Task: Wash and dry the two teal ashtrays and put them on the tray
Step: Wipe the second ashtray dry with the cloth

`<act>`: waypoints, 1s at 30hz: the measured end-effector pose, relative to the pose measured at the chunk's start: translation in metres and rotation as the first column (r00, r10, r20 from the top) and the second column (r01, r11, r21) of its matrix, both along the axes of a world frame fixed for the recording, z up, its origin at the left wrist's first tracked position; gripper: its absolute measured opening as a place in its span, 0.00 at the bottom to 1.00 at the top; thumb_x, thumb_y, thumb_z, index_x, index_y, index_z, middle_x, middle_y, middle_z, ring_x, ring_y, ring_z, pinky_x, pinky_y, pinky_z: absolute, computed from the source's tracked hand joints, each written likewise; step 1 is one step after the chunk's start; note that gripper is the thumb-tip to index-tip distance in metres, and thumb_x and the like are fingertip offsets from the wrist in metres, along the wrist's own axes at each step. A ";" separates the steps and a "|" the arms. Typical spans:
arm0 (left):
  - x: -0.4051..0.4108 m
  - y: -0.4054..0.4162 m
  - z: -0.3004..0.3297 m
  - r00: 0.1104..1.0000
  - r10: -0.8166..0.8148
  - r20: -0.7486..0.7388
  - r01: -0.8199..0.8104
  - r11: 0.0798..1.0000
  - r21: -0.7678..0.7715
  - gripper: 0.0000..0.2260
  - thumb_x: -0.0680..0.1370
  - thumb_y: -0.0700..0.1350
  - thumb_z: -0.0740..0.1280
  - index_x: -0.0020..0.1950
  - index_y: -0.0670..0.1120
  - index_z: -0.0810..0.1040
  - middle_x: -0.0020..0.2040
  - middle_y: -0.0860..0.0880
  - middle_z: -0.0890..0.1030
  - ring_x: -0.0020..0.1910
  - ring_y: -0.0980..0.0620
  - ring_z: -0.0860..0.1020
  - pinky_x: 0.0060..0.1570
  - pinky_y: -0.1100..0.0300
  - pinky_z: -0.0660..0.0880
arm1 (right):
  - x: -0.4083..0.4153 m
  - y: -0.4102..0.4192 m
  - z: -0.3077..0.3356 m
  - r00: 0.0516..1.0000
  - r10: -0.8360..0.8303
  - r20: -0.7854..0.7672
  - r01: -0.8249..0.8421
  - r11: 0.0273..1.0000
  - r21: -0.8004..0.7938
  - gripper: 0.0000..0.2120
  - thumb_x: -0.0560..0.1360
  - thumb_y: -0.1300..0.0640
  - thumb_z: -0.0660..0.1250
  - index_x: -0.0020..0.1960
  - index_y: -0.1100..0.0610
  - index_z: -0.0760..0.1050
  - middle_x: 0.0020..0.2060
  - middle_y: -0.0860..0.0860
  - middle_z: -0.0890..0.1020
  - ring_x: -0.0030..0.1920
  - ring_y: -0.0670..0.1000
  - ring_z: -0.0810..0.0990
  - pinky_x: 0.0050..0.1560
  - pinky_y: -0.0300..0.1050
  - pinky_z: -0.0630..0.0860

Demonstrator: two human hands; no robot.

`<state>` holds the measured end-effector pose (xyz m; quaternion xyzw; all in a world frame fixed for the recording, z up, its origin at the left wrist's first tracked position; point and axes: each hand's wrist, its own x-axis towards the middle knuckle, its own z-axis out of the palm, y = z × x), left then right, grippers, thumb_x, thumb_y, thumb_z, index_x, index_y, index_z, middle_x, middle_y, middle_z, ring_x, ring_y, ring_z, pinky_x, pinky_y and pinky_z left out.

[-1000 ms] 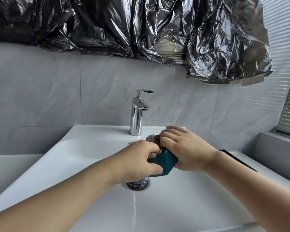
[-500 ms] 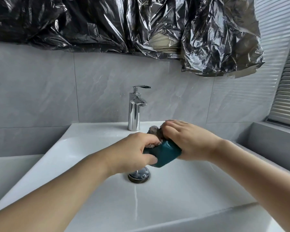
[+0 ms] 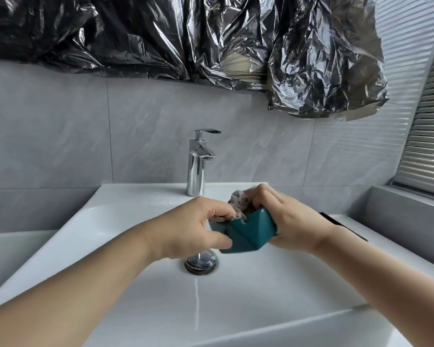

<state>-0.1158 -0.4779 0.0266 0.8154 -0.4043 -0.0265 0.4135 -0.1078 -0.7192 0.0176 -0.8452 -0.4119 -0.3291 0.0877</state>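
**Teal ashtray tipped further toward the camera, cloth pushed deeper inside**

Tilted more than half a second ago: teal ashtray [image 3: 246, 232] now showing its angular outer wall and one notched rim edge, where earlier mostly a rounded side faced the camera. Shifted too: right hand [image 3: 290, 222] curled lower over the far rim, knuckles raised.

Held above the white basin [image 3: 135, 284], over and just right of the chrome drain [image 3: 201, 262], not touching either. Clamped from both sides. Left hand [image 3: 193, 227] closed on the near-left edge, thumb pressed along the outer wall below, fingers [image 3: 217, 211] folded over the rim and pinching a fold of the grey cloth [image 3: 238, 204]. Right-hand fingers bent tight, pressing the bunched cloth down into the ashtray's hollow while the palm cups the right wall. Cloth bulging up between the two sets of fingers, the rest hidden inside the dish.

Beyond the fingers, chrome faucet [image 3: 198, 164] upright on the basin's back ledge, lever level, no water visible at the spout. Thin wet streak running from the drain toward the near edge of the basin. Behind the right wrist, a narrow dark edge [image 3: 341, 225] on the tabletop, too little showing to identify. Crumpled black plastic sheeting [image 3: 186, 38] hung across the grey tiled wall above.
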 end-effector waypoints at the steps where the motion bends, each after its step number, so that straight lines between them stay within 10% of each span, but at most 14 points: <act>1: 0.000 -0.002 -0.003 1.000 0.019 0.000 -0.019 1.000 0.024 0.06 0.71 0.43 0.72 0.46 0.52 0.80 0.44 0.45 0.82 0.45 0.44 0.79 0.53 0.48 0.75 | 0.002 0.002 -0.003 1.000 -0.024 -0.011 0.023 0.998 -0.063 0.17 0.69 0.60 0.70 0.52 0.52 0.65 0.49 0.53 0.76 0.50 0.55 0.78 0.49 0.50 0.77; 5: -0.002 -0.011 -0.009 0.996 0.071 -0.047 -0.068 0.996 0.061 0.05 0.71 0.45 0.72 0.46 0.49 0.81 0.43 0.42 0.83 0.35 0.53 0.76 0.42 0.51 0.77 | 0.007 0.009 -0.010 0.990 -0.096 0.101 0.118 0.961 -0.252 0.14 0.65 0.63 0.69 0.49 0.60 0.71 0.46 0.54 0.76 0.49 0.56 0.75 0.52 0.41 0.73; 12: -0.005 0.004 0.003 1.000 0.003 -0.004 -0.003 0.999 0.038 0.10 0.68 0.49 0.71 0.49 0.53 0.82 0.48 0.48 0.83 0.46 0.37 0.80 0.56 0.37 0.74 | -0.002 0.007 -0.007 0.998 0.061 -0.024 -0.059 0.994 0.092 0.22 0.67 0.56 0.76 0.51 0.53 0.65 0.49 0.56 0.78 0.47 0.56 0.76 0.48 0.45 0.74; 16: -0.005 0.000 0.001 0.998 0.002 -0.062 0.001 0.999 0.051 0.07 0.71 0.46 0.72 0.49 0.50 0.82 0.47 0.49 0.84 0.49 0.41 0.81 0.55 0.46 0.76 | -0.001 0.005 -0.009 0.998 -0.025 -0.060 0.024 0.999 -0.027 0.19 0.68 0.56 0.75 0.50 0.54 0.66 0.46 0.53 0.78 0.46 0.50 0.73 0.46 0.33 0.67; 21: -0.007 -0.014 -0.008 0.995 0.067 -0.077 -0.064 0.997 0.039 0.08 0.67 0.48 0.73 0.43 0.47 0.81 0.36 0.51 0.80 0.35 0.54 0.77 0.41 0.55 0.75 | 0.001 0.014 -0.013 0.999 -0.028 0.034 0.033 0.984 -0.177 0.19 0.70 0.55 0.73 0.52 0.53 0.65 0.46 0.54 0.78 0.48 0.54 0.76 0.48 0.41 0.73; 27: -0.003 0.002 0.006 0.995 -0.063 -0.072 0.058 0.995 -0.076 0.08 0.72 0.36 0.73 0.43 0.49 0.82 0.41 0.56 0.82 0.45 0.59 0.79 0.51 0.68 0.72 | -0.001 0.003 0.002 0.998 0.052 0.032 -0.055 0.993 0.108 0.20 0.67 0.55 0.76 0.52 0.55 0.68 0.50 0.54 0.80 0.50 0.58 0.80 0.49 0.55 0.76; 30: 0.000 0.002 0.003 0.997 -0.032 -0.066 0.030 0.999 -0.021 0.06 0.71 0.41 0.72 0.47 0.49 0.83 0.45 0.49 0.84 0.50 0.48 0.81 0.54 0.57 0.75 | -0.002 0.005 -0.001 0.999 -0.033 -0.043 0.032 0.999 -0.025 0.17 0.68 0.54 0.73 0.52 0.54 0.70 0.51 0.52 0.79 0.53 0.54 0.78 0.51 0.51 0.76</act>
